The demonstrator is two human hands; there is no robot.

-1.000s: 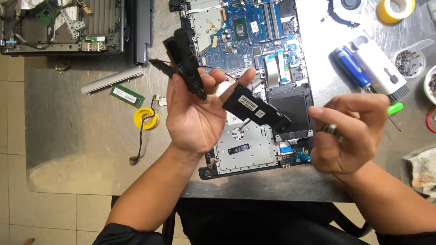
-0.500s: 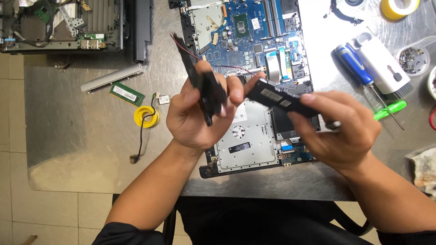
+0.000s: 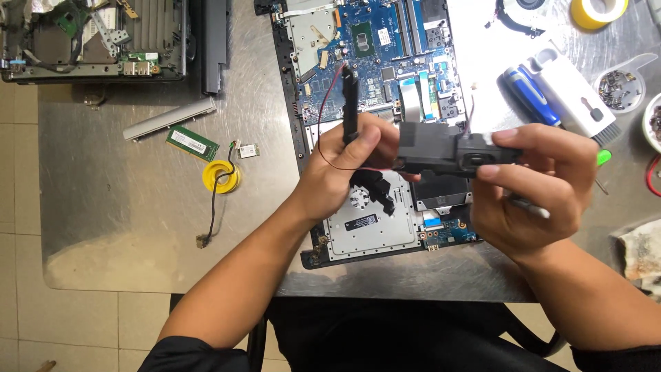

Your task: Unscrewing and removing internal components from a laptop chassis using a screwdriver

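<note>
Left hand [image 3: 341,169], closed, pinches a narrow black speaker module [image 3: 350,103] between thumb and fingers; the module stands nearly upright above the opened laptop [image 3: 372,227]. Right hand [image 3: 533,186], closed, grips a second, box-shaped black speaker module [image 3: 441,148], held level, thumb on top and fingers beneath; a slim metal tool [image 3: 530,207] is tucked under the same fingers. Thin red and black wires [image 3: 322,110] loop from the top of the upright module down past the left hand and on towards the box-shaped one. Both modules are held above the laptop, clear of its chassis, over the middle of the exposed base.

Within the laptop: blue motherboard [image 3: 385,41] at the far end, silver plate at the near end. Left of the laptop on the metal table [image 3: 124,207]: a green memory stick [image 3: 192,143], a small wireless card [image 3: 246,149], a yellow tape roll [image 3: 220,176] with a cable trailing from it, a grey hinge cover strip [image 3: 170,118], and, farther off, a second dismantled chassis [image 3: 89,38]. Right of the laptop: a blue-handled screwdriver [image 3: 530,93], a white cleaning brush kit [image 3: 575,96], a small dish of screws [image 3: 617,88], another yellow tape roll [image 3: 599,12] and a stained rag [image 3: 640,251].
</note>
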